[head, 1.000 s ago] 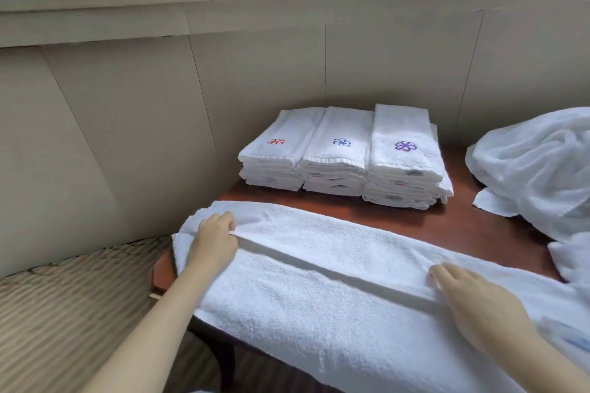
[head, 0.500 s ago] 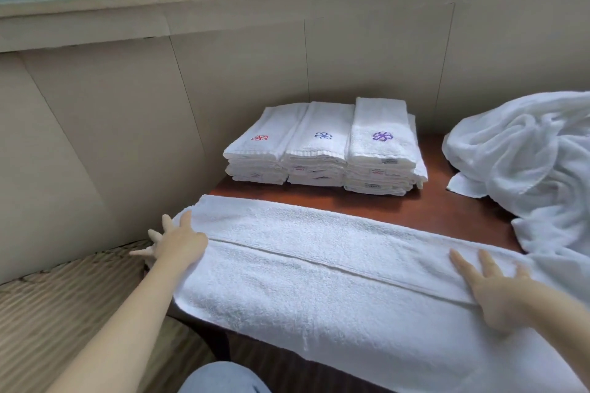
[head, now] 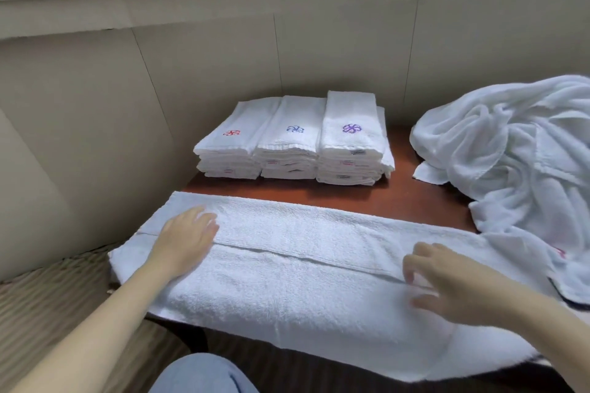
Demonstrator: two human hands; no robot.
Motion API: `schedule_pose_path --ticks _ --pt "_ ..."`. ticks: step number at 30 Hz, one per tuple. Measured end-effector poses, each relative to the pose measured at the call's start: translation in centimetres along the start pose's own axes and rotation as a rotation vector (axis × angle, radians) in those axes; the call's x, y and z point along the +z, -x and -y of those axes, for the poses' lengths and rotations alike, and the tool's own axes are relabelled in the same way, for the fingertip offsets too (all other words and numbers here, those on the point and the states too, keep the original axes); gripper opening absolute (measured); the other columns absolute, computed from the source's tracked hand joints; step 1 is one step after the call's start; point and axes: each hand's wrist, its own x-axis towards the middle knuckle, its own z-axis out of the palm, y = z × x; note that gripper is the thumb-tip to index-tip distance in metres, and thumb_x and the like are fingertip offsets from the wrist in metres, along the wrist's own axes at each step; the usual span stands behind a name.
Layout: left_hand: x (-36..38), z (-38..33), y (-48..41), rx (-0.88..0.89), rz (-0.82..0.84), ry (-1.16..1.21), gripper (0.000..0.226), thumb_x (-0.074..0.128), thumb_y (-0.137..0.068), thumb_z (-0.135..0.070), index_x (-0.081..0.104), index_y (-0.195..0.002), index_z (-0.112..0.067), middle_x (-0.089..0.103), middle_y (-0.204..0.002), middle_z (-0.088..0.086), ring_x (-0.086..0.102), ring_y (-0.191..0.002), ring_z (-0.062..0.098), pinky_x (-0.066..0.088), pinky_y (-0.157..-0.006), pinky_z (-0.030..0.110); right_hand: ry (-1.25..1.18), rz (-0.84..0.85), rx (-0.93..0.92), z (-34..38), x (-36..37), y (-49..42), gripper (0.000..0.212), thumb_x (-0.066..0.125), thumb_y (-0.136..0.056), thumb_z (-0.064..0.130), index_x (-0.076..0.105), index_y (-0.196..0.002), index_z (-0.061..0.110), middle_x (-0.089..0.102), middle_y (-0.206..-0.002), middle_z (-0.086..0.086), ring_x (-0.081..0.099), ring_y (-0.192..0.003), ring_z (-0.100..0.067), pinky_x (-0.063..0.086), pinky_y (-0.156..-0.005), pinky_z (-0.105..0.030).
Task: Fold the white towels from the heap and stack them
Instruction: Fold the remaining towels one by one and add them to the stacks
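Note:
A long white towel (head: pixel 297 271) lies across the near edge of the red-brown table (head: pixel 399 201), folded lengthwise with a seam running along its middle. My left hand (head: pixel 185 241) rests flat on its left end, fingers straight. Over the right part hovers my right hand (head: pixel 447 284), fingers loosely bent and spread, touching the cloth near the seam and holding nothing. Three stacks of folded white towels (head: pixel 292 140) with red, blue and purple embroidered marks stand at the back. A heap of unfolded white towels (head: pixel 517 163) fills the right side.
A beige panelled wall closes the back and left, with a window sill above. A woven striped seat (head: pixel 48 306) lies left of the table. A knee in blue fabric (head: pixel 204 373) shows at the bottom edge.
My left hand slid from the towel's left edge inward onto its top. My right hand lifted from flat to loosely bent and shifted left. The camera moved closer.

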Motion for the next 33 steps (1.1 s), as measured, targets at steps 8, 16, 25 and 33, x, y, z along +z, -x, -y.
schedule_pose_path --ticks 8,16,25,33 --pt "-0.8 4.9 8.9 0.467 -0.406 -0.148 0.028 0.040 -0.081 -0.009 0.066 -0.090 -0.005 0.069 -0.082 0.013 0.066 -0.070 0.028 0.052 -0.063 0.034 0.335 0.115 -0.248 2.9 2.7 2.1 0.054 0.037 -0.058 0.008 0.030 -0.108 0.026 0.026 -0.113 0.002 0.022 -0.092 -0.016 0.021 -0.070 -0.030" --pt "-1.6 9.2 9.2 0.222 -0.191 -0.262 0.076 0.066 -0.019 0.031 0.074 -0.088 0.000 0.069 -0.079 0.013 0.067 -0.062 0.033 0.055 -0.051 0.038 0.401 0.099 -0.205 2.7 2.8 1.6 0.024 0.045 -0.071 0.004 0.045 -0.085 0.023 0.032 -0.115 0.003 0.030 -0.097 -0.016 0.023 -0.067 -0.026" --pt "-4.9 6.2 2.2 -0.408 -0.287 0.014 0.028 0.042 -0.073 -0.007 0.061 -0.062 -0.024 0.058 -0.079 0.005 0.052 -0.085 0.029 0.029 -0.078 0.034 0.350 0.250 -0.190 -0.2 3.9 2.0 0.026 0.032 -0.066 0.022 0.040 -0.088 0.033 0.027 -0.099 0.010 0.049 -0.083 -0.017 0.042 -0.076 -0.036" --pt "-4.4 1.4 -6.4 -0.718 -0.141 0.328 0.025 0.048 -0.089 -0.016 0.061 -0.110 -0.020 0.056 -0.124 0.013 0.037 -0.127 0.034 0.030 -0.104 0.048 -0.218 -0.588 0.344 -8.1 -1.8 -2.9 0.035 0.063 -0.080 -0.005 0.054 -0.067 0.026 0.052 -0.065 0.005 0.050 -0.063 -0.018 0.036 -0.055 -0.030"
